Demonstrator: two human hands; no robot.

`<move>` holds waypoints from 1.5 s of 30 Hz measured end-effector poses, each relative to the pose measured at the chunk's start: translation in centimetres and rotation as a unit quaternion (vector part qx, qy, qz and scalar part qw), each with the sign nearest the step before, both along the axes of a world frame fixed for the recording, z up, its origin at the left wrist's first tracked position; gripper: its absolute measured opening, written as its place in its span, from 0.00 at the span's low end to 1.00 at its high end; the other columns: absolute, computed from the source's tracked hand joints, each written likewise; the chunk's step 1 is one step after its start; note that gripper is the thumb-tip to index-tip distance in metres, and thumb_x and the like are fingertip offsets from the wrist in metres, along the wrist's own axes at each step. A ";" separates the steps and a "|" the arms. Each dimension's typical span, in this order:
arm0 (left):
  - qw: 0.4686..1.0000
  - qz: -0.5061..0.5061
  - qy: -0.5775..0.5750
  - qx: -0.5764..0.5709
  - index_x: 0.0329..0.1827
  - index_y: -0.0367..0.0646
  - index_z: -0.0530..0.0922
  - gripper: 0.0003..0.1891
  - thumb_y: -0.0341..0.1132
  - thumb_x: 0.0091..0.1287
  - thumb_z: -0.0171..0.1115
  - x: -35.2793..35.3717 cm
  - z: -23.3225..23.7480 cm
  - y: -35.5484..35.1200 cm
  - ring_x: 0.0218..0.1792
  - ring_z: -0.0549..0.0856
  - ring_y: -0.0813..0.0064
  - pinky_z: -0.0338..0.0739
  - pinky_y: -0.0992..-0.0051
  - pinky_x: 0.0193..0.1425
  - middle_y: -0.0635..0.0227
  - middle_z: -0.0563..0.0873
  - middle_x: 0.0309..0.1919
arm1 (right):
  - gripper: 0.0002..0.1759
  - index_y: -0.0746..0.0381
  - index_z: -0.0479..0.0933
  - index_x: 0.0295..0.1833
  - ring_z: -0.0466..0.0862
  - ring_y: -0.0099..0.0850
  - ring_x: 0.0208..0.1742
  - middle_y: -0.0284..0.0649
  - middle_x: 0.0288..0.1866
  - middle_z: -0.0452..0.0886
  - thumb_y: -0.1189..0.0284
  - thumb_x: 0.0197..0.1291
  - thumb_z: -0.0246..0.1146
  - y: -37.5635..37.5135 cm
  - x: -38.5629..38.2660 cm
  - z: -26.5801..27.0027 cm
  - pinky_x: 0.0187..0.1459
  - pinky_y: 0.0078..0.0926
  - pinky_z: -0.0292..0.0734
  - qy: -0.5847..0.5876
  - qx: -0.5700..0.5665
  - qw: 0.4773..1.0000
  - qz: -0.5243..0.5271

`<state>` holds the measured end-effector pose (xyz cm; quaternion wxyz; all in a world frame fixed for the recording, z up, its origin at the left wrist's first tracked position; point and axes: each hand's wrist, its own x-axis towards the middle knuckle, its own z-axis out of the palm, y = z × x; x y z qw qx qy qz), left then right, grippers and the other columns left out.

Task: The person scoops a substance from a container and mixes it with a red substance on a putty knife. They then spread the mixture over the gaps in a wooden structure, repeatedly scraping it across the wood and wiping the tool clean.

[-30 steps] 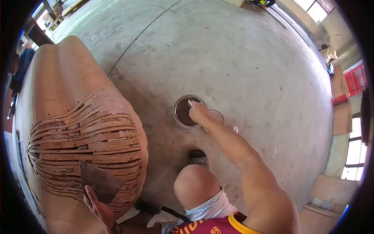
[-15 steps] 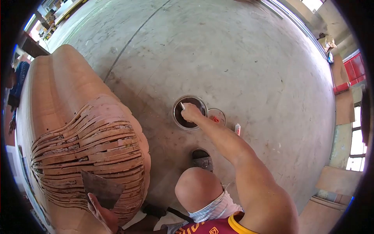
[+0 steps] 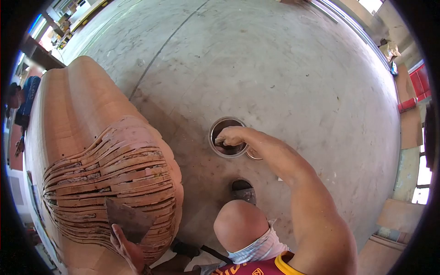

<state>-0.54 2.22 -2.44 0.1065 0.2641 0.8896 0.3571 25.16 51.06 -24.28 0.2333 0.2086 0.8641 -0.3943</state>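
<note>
My left hand (image 3: 126, 250) grips a flat dark metal plate (image 3: 129, 221), thumb on its face, over the grooved part of a large carved wooden form (image 3: 87, 98). That part has several curved slats (image 3: 137, 176) with dark, rough gaps between them and a pinkish smooth patch (image 3: 130, 130) above. Out on the floor, my right hand (image 3: 233, 135) reaches into a round metal can (image 3: 212, 145). Its fingers are closed around a small tool, maybe a putty knife; its lower end is hidden inside the can. A round lid (image 3: 255, 154) lies beside the can, partly behind my forearm.
My sandalled foot (image 3: 244, 191) and bent knee (image 3: 240, 224) are between the form and my right arm. Grey concrete floor (image 3: 238, 59) stretches ahead. Boards (image 3: 401, 215) lean along the right wall, near a red object (image 3: 407, 105). Dark blue fabric (image 3: 28, 98) is at far left.
My right hand has turned and lowered inside the can, its elbow swinging outward; the forearm now covers most of the lid and the small tube. The left hand keeps the plate in place.
</note>
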 end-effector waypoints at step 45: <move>0.594 -0.069 -0.651 0.468 0.66 0.41 0.76 0.23 0.50 0.84 0.48 15.7 7.3 17.9 0.54 0.87 0.71 0.85 0.67 0.57 0.67 0.86 0.57 | 0.15 0.69 0.81 0.61 0.83 0.23 0.53 0.38 0.52 0.87 0.81 0.70 0.61 -19.3 8.1 33.5 0.58 0.24 0.77 0.613 -0.112 0.717 -0.313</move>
